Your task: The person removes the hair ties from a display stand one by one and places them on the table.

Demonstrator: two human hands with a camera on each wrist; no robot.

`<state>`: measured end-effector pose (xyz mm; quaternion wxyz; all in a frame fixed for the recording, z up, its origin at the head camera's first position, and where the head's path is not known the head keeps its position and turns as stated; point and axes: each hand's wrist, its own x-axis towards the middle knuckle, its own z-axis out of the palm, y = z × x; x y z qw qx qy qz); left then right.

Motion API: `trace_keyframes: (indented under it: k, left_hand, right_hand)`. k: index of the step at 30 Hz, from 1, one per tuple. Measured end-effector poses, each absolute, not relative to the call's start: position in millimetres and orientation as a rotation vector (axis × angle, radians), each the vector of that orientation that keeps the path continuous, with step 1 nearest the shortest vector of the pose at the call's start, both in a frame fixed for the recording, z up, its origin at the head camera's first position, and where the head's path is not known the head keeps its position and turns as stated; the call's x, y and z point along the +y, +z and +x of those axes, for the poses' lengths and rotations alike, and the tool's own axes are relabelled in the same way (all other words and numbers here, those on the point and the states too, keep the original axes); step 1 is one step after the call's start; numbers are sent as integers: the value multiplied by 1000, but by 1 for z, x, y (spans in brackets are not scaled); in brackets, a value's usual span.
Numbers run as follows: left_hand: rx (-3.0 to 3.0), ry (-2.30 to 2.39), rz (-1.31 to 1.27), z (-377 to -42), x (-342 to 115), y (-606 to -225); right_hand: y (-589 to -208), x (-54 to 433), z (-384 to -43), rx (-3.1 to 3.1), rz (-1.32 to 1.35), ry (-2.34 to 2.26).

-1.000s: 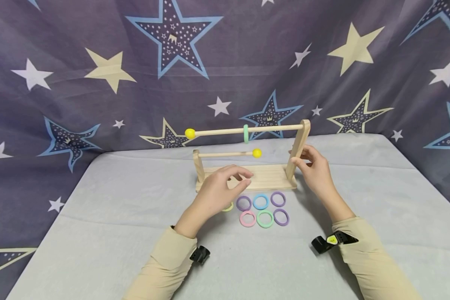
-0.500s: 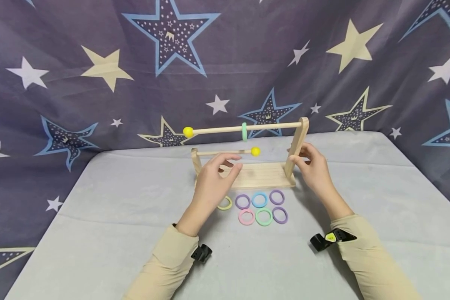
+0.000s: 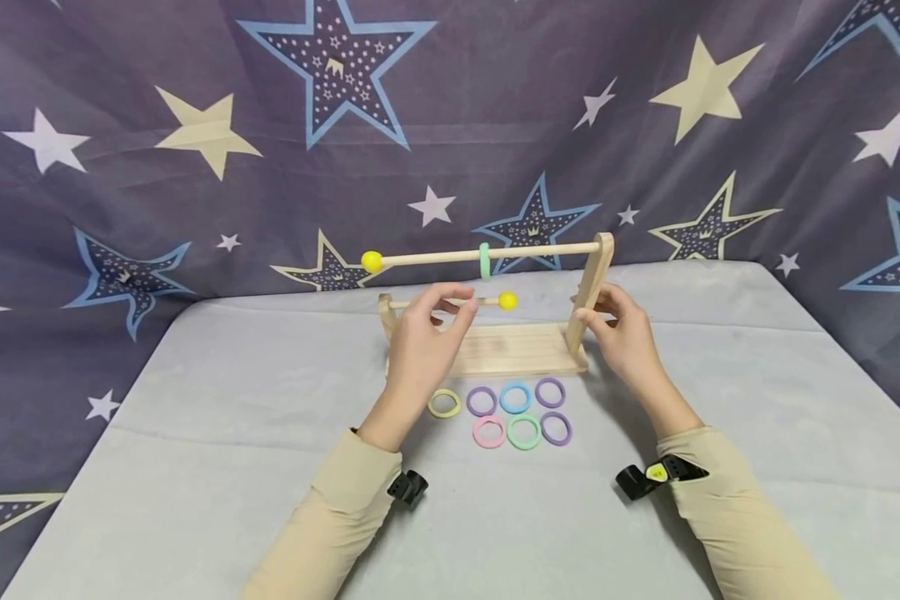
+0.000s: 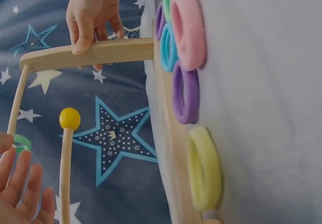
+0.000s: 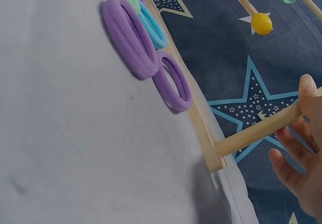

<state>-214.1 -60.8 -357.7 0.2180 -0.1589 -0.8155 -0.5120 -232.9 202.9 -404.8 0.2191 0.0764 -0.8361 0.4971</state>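
Note:
A wooden stand [image 3: 517,348] has two horizontal rods, each tipped with a yellow ball. A light-green hair tie [image 3: 484,262] hangs around the longer upper rod. My right hand [image 3: 626,333] grips the tall right post [image 3: 591,287], thumb on the near side; the right wrist view shows the post between thumb and fingers. My left hand [image 3: 423,342] is in front of the shorter lower rod [image 3: 487,301], covering part of it. Its fingers are loosely bent with a gap to the thumb, and nothing is between them. In the left wrist view, its fingers [image 4: 22,178] overlap the upper rod.
In front of the base, several hair ties lie flat on the grey cloth: a yellow one [image 4: 216,168], a pink one [image 4: 200,32], a blue one [image 3: 516,411], a green one [image 3: 523,447] and purple ones [image 5: 126,38]. A star-patterned curtain [image 3: 450,100] hangs behind.
My left hand has risen from in front of the base to the level of the lower rod, uncovering the yellow hair tie. My right hand stays on the post.

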Motion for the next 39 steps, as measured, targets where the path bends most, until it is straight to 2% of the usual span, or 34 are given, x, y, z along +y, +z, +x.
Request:
trace_keyframes:
  k: [13,39]
  left_hand:
    - [-2213,-1518,-399,-226,-51,-348]
    - [-2177,-1434,-310,-230,-40,-344]
  right_hand:
    - [-404,202,-233,-2327,192,1382]
    - [-406,203,-234,-2327,191,1378]
